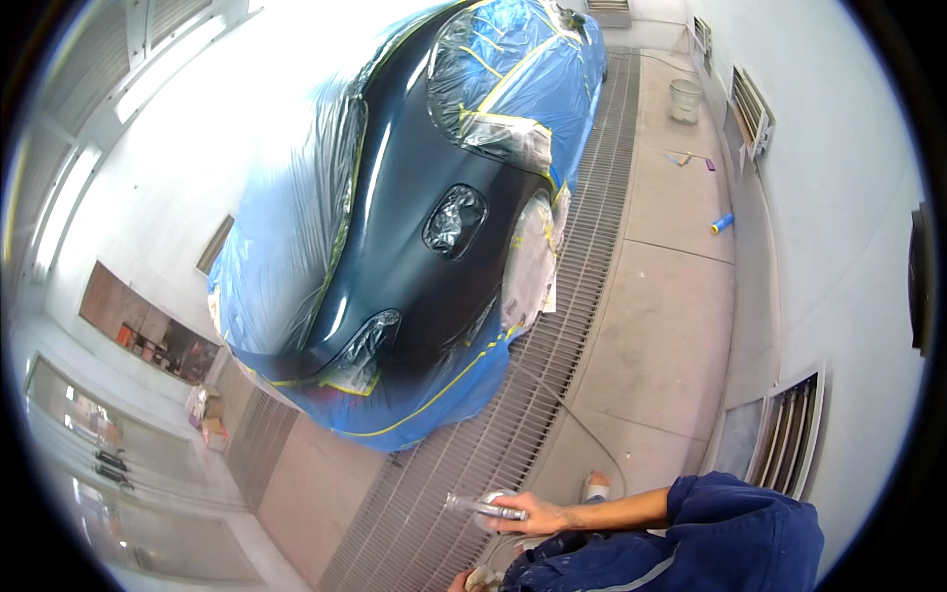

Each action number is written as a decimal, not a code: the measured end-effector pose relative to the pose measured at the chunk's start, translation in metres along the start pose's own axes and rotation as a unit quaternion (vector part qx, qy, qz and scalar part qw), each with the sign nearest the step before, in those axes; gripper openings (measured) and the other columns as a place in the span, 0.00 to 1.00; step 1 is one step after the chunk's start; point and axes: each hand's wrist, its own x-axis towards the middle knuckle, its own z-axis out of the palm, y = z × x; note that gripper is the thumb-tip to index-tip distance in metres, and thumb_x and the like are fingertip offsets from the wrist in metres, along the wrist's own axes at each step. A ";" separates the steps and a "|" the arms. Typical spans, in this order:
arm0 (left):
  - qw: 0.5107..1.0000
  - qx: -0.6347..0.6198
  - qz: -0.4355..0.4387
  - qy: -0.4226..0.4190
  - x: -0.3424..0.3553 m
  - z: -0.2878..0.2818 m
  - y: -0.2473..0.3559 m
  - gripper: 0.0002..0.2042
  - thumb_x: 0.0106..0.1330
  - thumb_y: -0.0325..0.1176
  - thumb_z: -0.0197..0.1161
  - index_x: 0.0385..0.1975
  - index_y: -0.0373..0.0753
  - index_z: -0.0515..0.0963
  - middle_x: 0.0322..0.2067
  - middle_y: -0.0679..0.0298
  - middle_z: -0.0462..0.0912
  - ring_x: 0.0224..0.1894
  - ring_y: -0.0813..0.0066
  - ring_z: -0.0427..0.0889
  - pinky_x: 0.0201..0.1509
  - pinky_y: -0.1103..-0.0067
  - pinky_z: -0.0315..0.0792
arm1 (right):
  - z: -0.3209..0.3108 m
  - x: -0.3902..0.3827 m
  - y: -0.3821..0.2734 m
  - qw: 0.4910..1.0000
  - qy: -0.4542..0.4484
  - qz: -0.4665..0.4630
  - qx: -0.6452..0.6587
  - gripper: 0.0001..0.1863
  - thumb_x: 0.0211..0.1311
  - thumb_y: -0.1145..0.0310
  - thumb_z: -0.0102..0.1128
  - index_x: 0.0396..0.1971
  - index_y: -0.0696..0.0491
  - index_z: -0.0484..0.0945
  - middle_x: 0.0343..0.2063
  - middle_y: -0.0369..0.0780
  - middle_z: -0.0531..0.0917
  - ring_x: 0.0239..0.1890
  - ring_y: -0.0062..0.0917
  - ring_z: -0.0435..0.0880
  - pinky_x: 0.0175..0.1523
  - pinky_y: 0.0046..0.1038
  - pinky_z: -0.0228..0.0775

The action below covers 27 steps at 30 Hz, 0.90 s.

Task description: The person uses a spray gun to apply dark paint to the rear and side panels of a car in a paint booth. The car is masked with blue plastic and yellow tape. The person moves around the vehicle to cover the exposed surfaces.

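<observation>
My right hand (541,514) is closed around a silver spray gun (505,511) with a clear cup, held over the floor grating, its front end toward the left. My left hand (462,581) shows only partly at the lower edge, beside a crumpled pale thing (483,578) that it seems to grip; what this is I cannot make out. Beyond the gun stands a car with a dark, glossy rear side panel (404,212), apart from both hands. Blue plastic sheeting (281,227) edged with yellow-green tape wraps the rest. Film covers the fuel-flap opening (456,221) and tail-light recess (365,350).
A long metal floor grating (592,217) runs beside the car. A thin hose (577,419) lies across it. By the right wall are a bucket (685,101), a blue roll (722,223) and louvred vents (789,434). Boxes (212,429) sit at the left.
</observation>
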 end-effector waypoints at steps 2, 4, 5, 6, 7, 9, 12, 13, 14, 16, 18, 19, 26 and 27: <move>1.000 -0.011 -0.028 0.007 -0.013 -0.006 0.013 0.21 0.67 0.36 0.59 0.56 0.30 0.74 0.44 0.51 0.84 0.45 0.60 0.83 0.46 0.70 0.78 | 0.001 0.017 0.011 0.999 0.035 -0.011 -0.008 0.20 0.67 0.52 0.59 0.46 0.53 0.77 0.30 0.37 0.79 0.34 0.22 0.78 0.41 0.29 0.70; 0.997 -0.025 -0.075 0.008 -0.026 -0.012 0.029 0.22 0.67 0.37 0.59 0.57 0.29 0.72 0.45 0.51 0.83 0.45 0.61 0.83 0.47 0.70 0.77 | -0.004 0.037 0.014 0.997 0.067 -0.009 -0.025 0.21 0.67 0.50 0.59 0.45 0.53 0.78 0.28 0.38 0.79 0.33 0.21 0.78 0.39 0.27 0.71; 0.994 -0.036 -0.100 0.011 -0.034 -0.016 0.037 0.23 0.67 0.37 0.59 0.58 0.28 0.72 0.46 0.51 0.83 0.45 0.61 0.83 0.47 0.71 0.77 | -0.010 0.052 0.008 0.997 0.070 -0.007 -0.037 0.22 0.66 0.49 0.59 0.44 0.54 0.78 0.27 0.38 0.80 0.32 0.21 0.79 0.38 0.27 0.71; 0.992 -0.043 -0.114 0.015 -0.039 -0.018 0.040 0.24 0.67 0.37 0.59 0.58 0.28 0.71 0.47 0.50 0.82 0.46 0.61 0.82 0.48 0.71 0.76 | -0.018 0.067 0.001 0.996 0.075 -0.005 -0.050 0.22 0.66 0.48 0.59 0.43 0.54 0.78 0.27 0.38 0.80 0.31 0.21 0.79 0.37 0.27 0.72; 0.991 -0.056 -0.124 0.014 -0.044 -0.021 0.042 0.25 0.67 0.38 0.59 0.59 0.27 0.70 0.48 0.50 0.82 0.46 0.61 0.82 0.48 0.71 0.76 | -0.025 0.082 -0.008 0.996 0.063 0.000 -0.060 0.23 0.66 0.47 0.59 0.41 0.54 0.79 0.26 0.38 0.80 0.30 0.21 0.79 0.37 0.27 0.72; 0.996 -0.044 -0.065 0.042 -0.036 -0.018 0.002 0.24 0.67 0.38 0.59 0.58 0.28 0.72 0.45 0.52 0.83 0.42 0.64 0.83 0.44 0.72 0.77 | -0.040 0.113 -0.025 0.996 0.037 0.013 -0.075 0.23 0.65 0.46 0.59 0.39 0.54 0.79 0.25 0.38 0.81 0.29 0.21 0.80 0.35 0.28 0.74; 0.997 -0.049 -0.049 0.039 -0.031 -0.019 -0.039 0.22 0.68 0.40 0.58 0.56 0.33 0.74 0.40 0.55 0.84 0.36 0.68 0.83 0.36 0.75 0.77 | -0.067 0.160 -0.033 0.994 0.015 0.057 -0.091 0.23 0.64 0.45 0.60 0.36 0.54 0.80 0.23 0.38 0.81 0.28 0.21 0.82 0.35 0.29 0.75; 0.996 -0.059 -0.048 0.037 -0.027 -0.020 -0.043 0.21 0.68 0.42 0.58 0.56 0.35 0.75 0.38 0.56 0.85 0.34 0.70 0.82 0.34 0.75 0.76 | -0.077 0.172 -0.043 0.992 0.024 0.061 -0.104 0.24 0.64 0.45 0.60 0.36 0.54 0.80 0.23 0.38 0.82 0.29 0.22 0.82 0.36 0.29 0.75; 0.995 -0.085 -0.037 0.031 -0.024 -0.017 -0.052 0.21 0.69 0.43 0.58 0.55 0.36 0.76 0.38 0.56 0.85 0.32 0.71 0.82 0.32 0.76 0.76 | -0.089 0.183 -0.051 0.990 0.038 0.066 -0.118 0.24 0.63 0.45 0.61 0.35 0.54 0.81 0.24 0.38 0.82 0.29 0.22 0.82 0.36 0.30 0.75; 0.988 -0.154 -0.006 0.019 -0.017 -0.011 -0.077 0.21 0.70 0.46 0.57 0.54 0.38 0.77 0.37 0.58 0.86 0.31 0.71 0.82 0.31 0.76 0.76 | -0.119 0.196 -0.052 0.984 0.111 0.040 -0.135 0.25 0.62 0.45 0.62 0.34 0.56 0.83 0.26 0.39 0.84 0.32 0.24 0.83 0.39 0.30 0.74; 0.979 -0.200 0.008 0.025 -0.012 -0.006 -0.086 0.21 0.70 0.48 0.56 0.54 0.39 0.77 0.37 0.58 0.86 0.30 0.72 0.82 0.31 0.76 0.77 | -0.154 0.211 -0.056 0.980 0.148 0.058 -0.117 0.24 0.61 0.46 0.62 0.33 0.56 0.84 0.24 0.38 0.83 0.32 0.23 0.82 0.40 0.29 0.73; 0.979 -0.204 0.001 0.032 -0.011 -0.004 -0.081 0.21 0.70 0.48 0.56 0.54 0.40 0.77 0.37 0.59 0.87 0.30 0.72 0.82 0.30 0.76 0.77 | -0.168 0.214 -0.062 0.979 0.172 0.045 -0.097 0.24 0.61 0.46 0.62 0.34 0.56 0.84 0.24 0.38 0.82 0.31 0.23 0.81 0.40 0.28 0.73; 0.948 -0.028 -0.313 0.044 -0.017 0.023 0.069 0.21 0.70 0.49 0.50 0.49 0.41 0.80 0.35 0.59 0.88 0.26 0.70 0.80 0.30 0.74 0.74 | -0.289 0.227 -0.093 0.971 0.218 0.093 0.033 0.17 0.65 0.54 0.60 0.28 0.54 0.80 0.14 0.29 0.71 0.14 0.10 0.65 0.17 0.21 0.53; 0.949 0.006 -0.315 0.024 -0.013 0.025 0.082 0.21 0.69 0.49 0.49 0.49 0.42 0.80 0.34 0.59 0.87 0.26 0.69 0.80 0.30 0.73 0.74 | -0.308 0.230 -0.089 0.968 0.223 0.097 0.054 0.17 0.64 0.54 0.60 0.26 0.53 0.79 0.12 0.29 0.69 0.11 0.11 0.63 0.14 0.21 0.49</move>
